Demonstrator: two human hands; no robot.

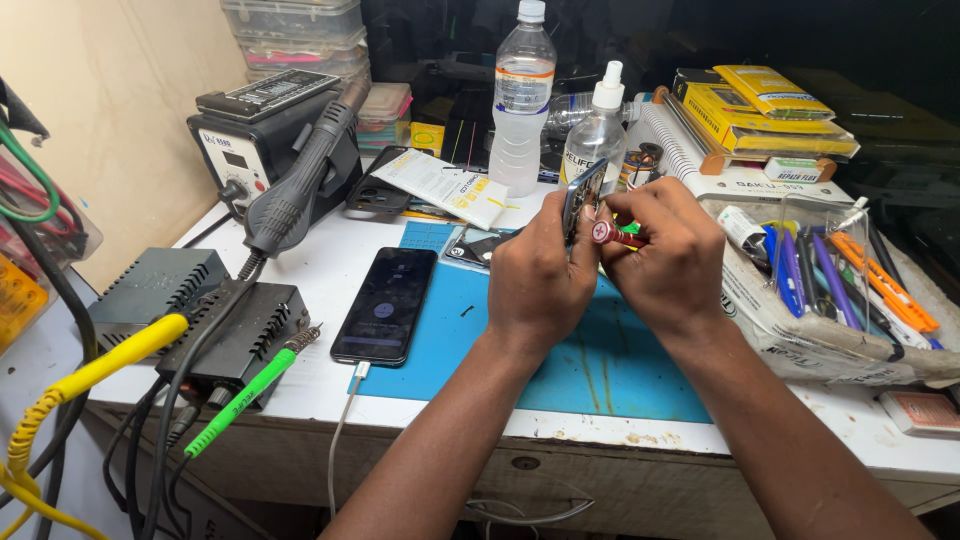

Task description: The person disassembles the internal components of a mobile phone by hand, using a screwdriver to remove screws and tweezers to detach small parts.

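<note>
Screwdriver with a red cap is lying roughly level, cap end pointing left, fingers of the right hand wrapping it. Left hand is gripping an upright phone part above the blue mat.

Hidden in my grip

My left hand covers most of the phone part; my right hand hides the screwdriver's shaft.

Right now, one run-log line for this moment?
left hand: holds small device | right hand: holds red-capped screwdriver | below: blue mat
</note>
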